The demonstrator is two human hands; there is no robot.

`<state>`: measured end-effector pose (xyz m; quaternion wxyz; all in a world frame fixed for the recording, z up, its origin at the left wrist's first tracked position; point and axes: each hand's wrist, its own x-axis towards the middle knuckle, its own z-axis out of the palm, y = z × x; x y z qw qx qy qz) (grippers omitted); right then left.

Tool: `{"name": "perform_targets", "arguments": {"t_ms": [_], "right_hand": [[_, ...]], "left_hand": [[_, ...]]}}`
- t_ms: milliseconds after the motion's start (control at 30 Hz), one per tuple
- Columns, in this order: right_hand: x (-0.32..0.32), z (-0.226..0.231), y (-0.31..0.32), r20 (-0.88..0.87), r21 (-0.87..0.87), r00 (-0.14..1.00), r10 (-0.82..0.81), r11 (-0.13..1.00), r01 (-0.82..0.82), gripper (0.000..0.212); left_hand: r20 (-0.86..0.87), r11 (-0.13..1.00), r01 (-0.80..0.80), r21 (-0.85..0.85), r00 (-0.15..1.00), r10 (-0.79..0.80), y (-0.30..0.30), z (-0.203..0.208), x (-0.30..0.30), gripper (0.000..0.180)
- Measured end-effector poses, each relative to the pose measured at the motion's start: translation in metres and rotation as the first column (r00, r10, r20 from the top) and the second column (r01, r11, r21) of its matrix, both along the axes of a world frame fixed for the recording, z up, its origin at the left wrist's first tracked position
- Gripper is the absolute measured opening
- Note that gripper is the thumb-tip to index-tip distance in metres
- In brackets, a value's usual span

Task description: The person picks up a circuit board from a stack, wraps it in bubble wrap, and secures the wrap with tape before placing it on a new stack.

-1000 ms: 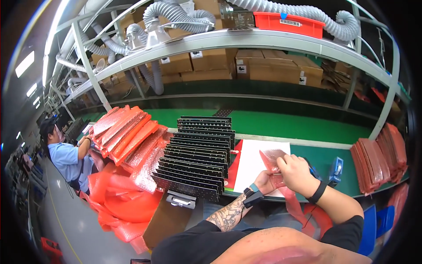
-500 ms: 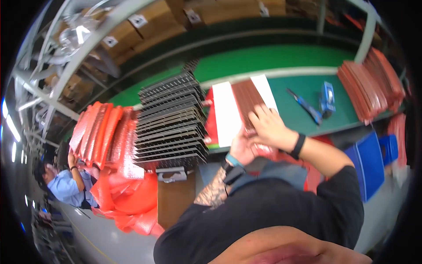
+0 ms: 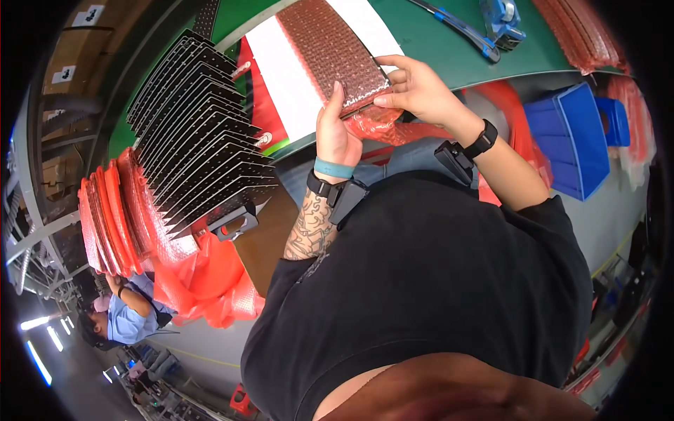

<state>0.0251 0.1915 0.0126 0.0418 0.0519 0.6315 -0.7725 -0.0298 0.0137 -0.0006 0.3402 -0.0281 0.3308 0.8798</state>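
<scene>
A flat panel in red bubble wrap [image 3: 330, 52] lies on a white sheet [image 3: 277, 84] at the table's front edge. Its near end is between my two hands. My left hand [image 3: 338, 137] grips the near left corner, thumb upright along the wrap and fingers partly hidden beneath. At the near right corner, my right hand [image 3: 420, 91] pinches the edge between thumb and fingers. Loose red bubble wrap [image 3: 379, 125] hangs below that end. To the left, black perforated metal panels [image 3: 200, 119] stand in a long row.
Red bubble-wrap bags [image 3: 112, 217] are stacked at far left, near a co-worker [image 3: 137, 309]. A blue utility knife [image 3: 460, 31] and blue tape dispenser [image 3: 501, 24] lie on the green table [image 3: 421, 52]. Wrapped pieces [image 3: 579, 31] sit far right, above a blue bin [image 3: 569, 140].
My view has tilted down and turned. My right hand has moved from the top of the wrapped panel to its near right corner; my left hand stays at the near end.
</scene>
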Motion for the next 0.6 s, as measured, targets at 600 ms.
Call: {"name": "perform_targets", "arguments": {"t_ms": [600], "right_hand": [[0.004, -0.020, -0.007, -0.191, 0.543, 0.981, 0.028, 0.836, 0.082, 0.086]], "left_hand": [[-0.589, 0.913, -0.150, -0.378, 0.801, -0.113, -0.012, -0.013, 0.007, 0.100]]}}
